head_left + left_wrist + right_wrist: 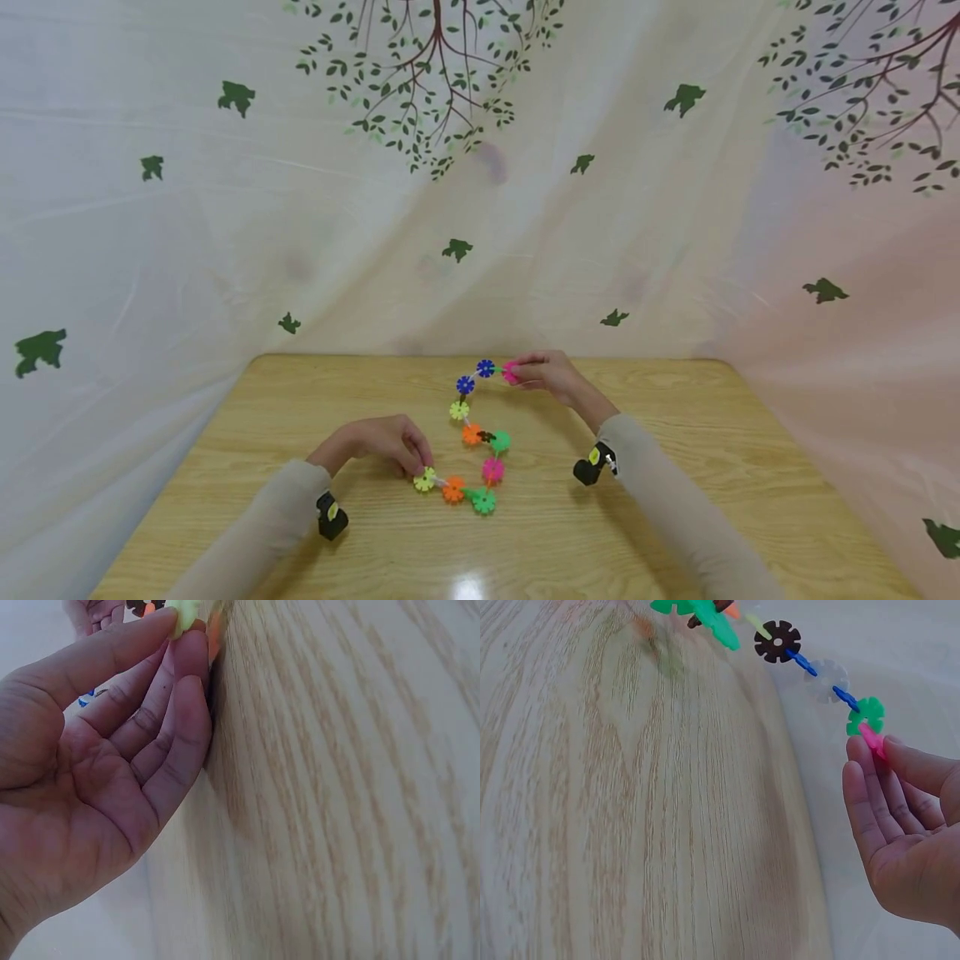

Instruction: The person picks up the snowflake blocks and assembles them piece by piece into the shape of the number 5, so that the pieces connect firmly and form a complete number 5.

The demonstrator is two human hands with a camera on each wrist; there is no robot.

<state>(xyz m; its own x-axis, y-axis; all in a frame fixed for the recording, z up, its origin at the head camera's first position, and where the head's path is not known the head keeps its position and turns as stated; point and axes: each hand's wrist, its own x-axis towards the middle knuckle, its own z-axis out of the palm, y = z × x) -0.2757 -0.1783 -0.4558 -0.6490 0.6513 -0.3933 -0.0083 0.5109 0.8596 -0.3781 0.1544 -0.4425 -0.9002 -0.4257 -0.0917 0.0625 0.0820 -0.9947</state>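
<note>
A chain of interlocking plastic snowflake discs winds in an S shape between the two hands. My left hand (386, 442) pinches the yellow disc (424, 480) at the near end between thumb and fingers. At the far end my right hand (551, 375) pinches a pink disc (872, 741). Linked along the chain are blue discs (465, 385), orange discs (453, 489), green discs (483, 501) and another pink disc (492, 470). In the right wrist view a brown disc (777, 642) and a clear disc (828, 681) show edge to edge with blue ones.
The chain is over a wooden table (660, 533), whose far edge meets a pale hanging cloth (375, 275) printed with branches and green birds. Small black cameras (332, 517) are strapped to both wrists, over beige sleeves (255, 533).
</note>
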